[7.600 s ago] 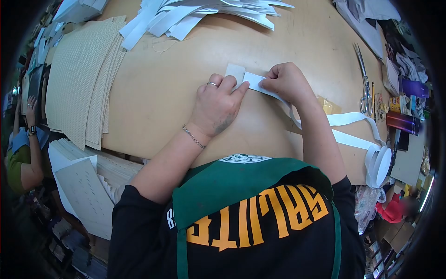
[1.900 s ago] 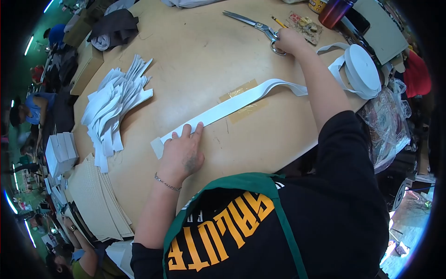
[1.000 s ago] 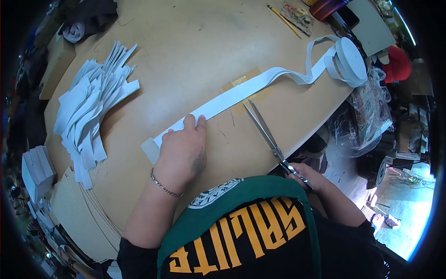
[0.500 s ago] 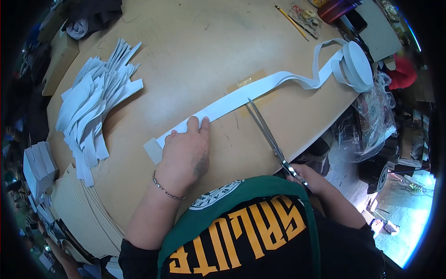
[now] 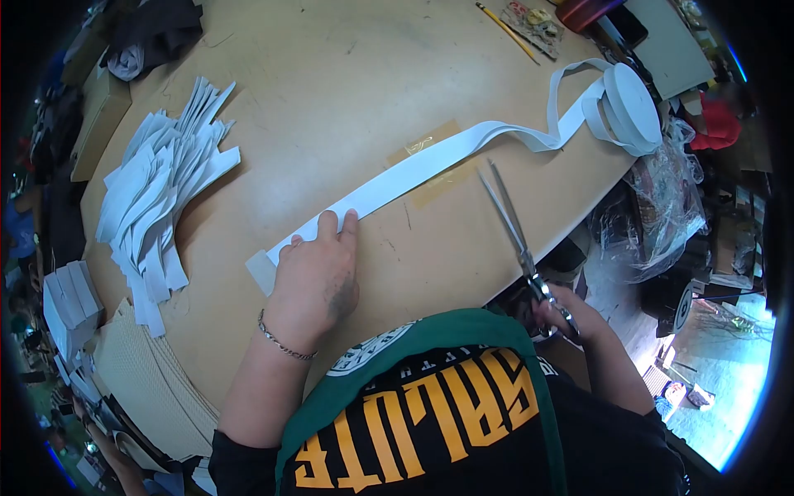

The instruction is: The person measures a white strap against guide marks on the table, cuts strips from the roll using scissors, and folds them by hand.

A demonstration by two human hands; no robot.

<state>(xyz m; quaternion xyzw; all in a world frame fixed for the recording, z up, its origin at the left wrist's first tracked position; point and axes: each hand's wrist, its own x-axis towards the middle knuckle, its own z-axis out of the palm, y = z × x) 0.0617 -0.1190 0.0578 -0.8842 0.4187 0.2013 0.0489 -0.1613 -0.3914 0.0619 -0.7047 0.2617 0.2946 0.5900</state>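
A white flat band (image 5: 376,195) runs diagonally across the table, unwinding from a white roll (image 5: 633,107) at the right. My left hand (image 5: 317,277) lies on the near end of the band, fingertips stretched out and pressing it to the tabletop. A pale flat piece (image 5: 263,271) shows at that end, partly under the band. In my right hand (image 5: 571,314) is a pair of metal scissors (image 5: 523,248), gripped by the handles beside the table edge. Their long blades point away from me, slightly parted at the tips and apart from the band.
Many cut white strips (image 5: 161,194) are heaped on the left of the table (image 5: 331,91). Brown tape (image 5: 422,142) is stuck down under the band. A yellow pencil (image 5: 506,31) lies at the far right. Clear plastic wrapping (image 5: 662,211) hangs beyond the table's right edge.
My right hand has drawn the scissors to the right, so the blades have left the band's edge. My left hand stays pressed on the band. The whole view has shifted slightly.
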